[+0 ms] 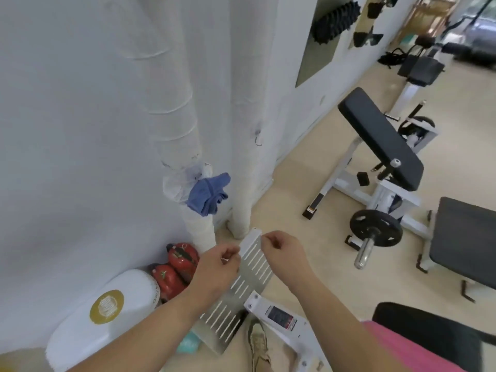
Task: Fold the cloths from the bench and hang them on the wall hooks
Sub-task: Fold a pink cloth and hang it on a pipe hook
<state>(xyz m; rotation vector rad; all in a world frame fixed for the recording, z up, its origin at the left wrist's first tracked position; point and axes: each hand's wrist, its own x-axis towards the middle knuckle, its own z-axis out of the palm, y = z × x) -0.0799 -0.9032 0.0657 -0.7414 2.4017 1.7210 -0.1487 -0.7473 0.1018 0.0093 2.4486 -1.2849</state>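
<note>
Well left of centre, a crumpled blue fabric cloth (pixel 208 194) hangs from the white tape-wrapped pipe (pixel 177 116) against the wall. Below it, the left hand (pixel 220 267) and right hand (pixel 281 251) hover close together over a slotted grey metal panel (pixel 249 277). Their fingers are curled as if pinching; whether they hold anything, I cannot tell. A small metal wall hook (pixel 259 140) sticks out higher up.
</note>
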